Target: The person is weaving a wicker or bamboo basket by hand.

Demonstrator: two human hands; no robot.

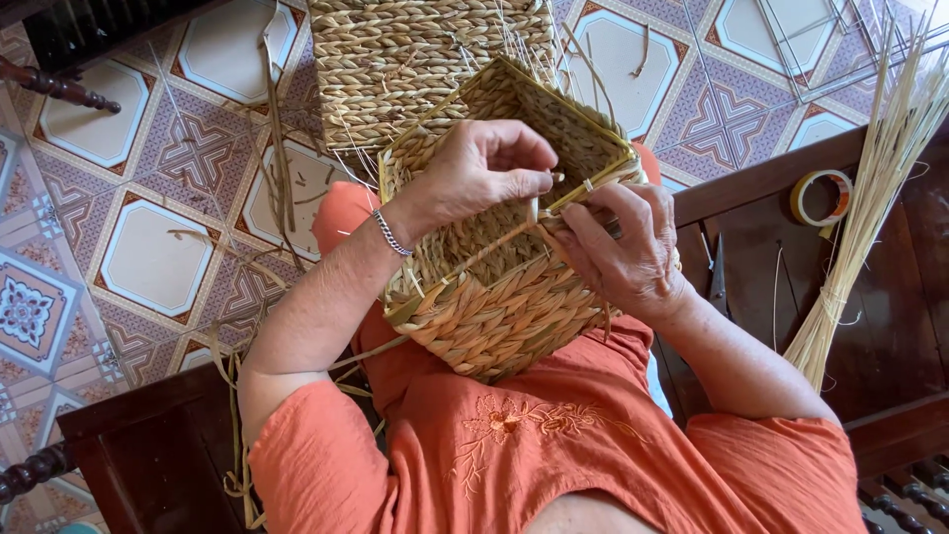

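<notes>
**Basket rim worked on the lap**

While the woven basket (504, 297) rests on the lap, its long axis runs near-left to far-right, mouth tilted up. Left hand (484, 168) pinches a pale strand (532, 210); right hand (618, 247) grasps the rim. Farther off lies a second basket (415, 59).

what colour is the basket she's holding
Golden straw-tan basket, braided weave; clearest in the head view.
</notes>
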